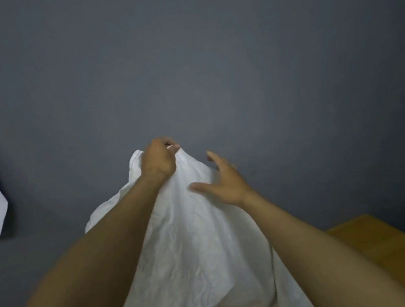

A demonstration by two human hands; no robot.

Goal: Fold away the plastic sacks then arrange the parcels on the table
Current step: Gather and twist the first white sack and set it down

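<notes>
One white plastic sack [197, 246], hung over the tabletop [383, 244], probably raised to shake flat for folding. Top edge pinched by fingers [172, 148] of left hand [161, 159]. The right hand [222, 179] is released, fingers spread at the sack's upper side, likely seeking another corner. Parcels not in view.

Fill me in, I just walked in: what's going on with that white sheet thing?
A person holds a white plastic sack up before a grey wall. The left hand grips its top edge; the right hand is spread open against its side. The sack hangs unfolded over a wooden table.
</notes>
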